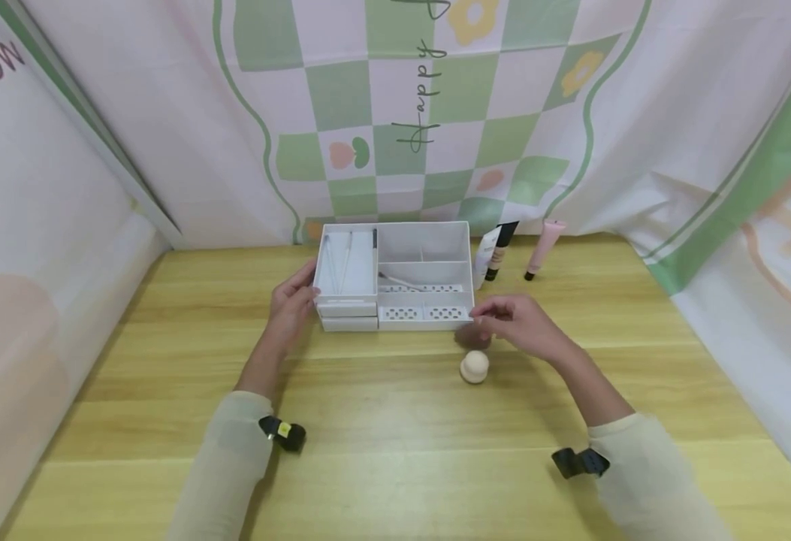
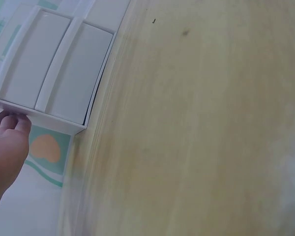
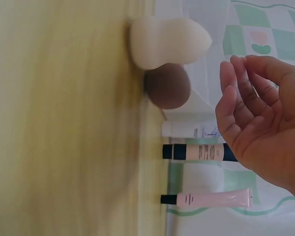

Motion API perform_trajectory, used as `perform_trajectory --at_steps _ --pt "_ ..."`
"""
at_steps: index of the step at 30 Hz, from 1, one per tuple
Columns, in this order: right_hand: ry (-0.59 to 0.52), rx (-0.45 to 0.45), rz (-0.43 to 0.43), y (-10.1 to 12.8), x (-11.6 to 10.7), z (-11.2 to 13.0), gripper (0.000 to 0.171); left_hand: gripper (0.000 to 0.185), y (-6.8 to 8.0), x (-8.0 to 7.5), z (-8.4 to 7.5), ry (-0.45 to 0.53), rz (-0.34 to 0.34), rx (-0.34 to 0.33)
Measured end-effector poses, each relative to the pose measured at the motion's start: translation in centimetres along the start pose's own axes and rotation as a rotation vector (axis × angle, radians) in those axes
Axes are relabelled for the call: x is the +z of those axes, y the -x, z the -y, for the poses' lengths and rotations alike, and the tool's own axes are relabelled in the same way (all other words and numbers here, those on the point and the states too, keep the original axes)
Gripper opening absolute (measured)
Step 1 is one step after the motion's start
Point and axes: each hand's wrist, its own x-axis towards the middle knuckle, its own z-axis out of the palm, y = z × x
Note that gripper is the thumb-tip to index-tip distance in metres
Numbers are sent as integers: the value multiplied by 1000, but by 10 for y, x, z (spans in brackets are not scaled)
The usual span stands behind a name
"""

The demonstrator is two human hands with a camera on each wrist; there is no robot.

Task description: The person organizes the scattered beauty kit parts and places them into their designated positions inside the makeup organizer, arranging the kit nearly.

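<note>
A white desktop organizer (image 1: 425, 278) stands near the back of the table, with open compartments and two small drawers (image 1: 348, 323) at its front left. My left hand (image 1: 292, 304) touches its left side; in the left wrist view the fingertips of this hand (image 2: 7, 142) lie against that side wall. Over by the front right corner is my right hand (image 1: 520, 327), fingers loosely bent and holding nothing in the right wrist view. Partly below that hand sits a brown makeup sponge (image 3: 169, 86). A cream makeup sponge (image 1: 475, 367) stands upright in front of it.
Thin sticks (image 1: 345, 263) lie in the organizer's left top tray, and another (image 1: 402, 282) in a middle compartment. To its right stand a white tube (image 1: 484, 259), a black-and-beige tube (image 1: 499, 255) and a pink tube (image 1: 544, 249). A patterned cloth (image 1: 429, 90) hangs behind.
</note>
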Motion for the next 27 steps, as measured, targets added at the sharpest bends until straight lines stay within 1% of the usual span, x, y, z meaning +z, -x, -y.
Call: perform_trajectory --at_steps 6,10,14,17,23,27 --pt "39 -26 17 19 2 -5 23 63 0 -2 1 2 3 -13" --pt "74 -43 34 26 6 -9 23 63 0 -1 1 -5 -2 -12" --pt "84 -39 67 31 11 -18 30 63 0 -1 0 5 -7 -7" --pt "66 -40 84 34 14 -25 36 63 0 0 0 9 -4 -1" --pt "43 -24 92 37 20 -35 43 63 0 -1 0 1 9 1" --pt "59 -44 76 37 25 -40 44 63 0 -1 0 -14 3 -6"
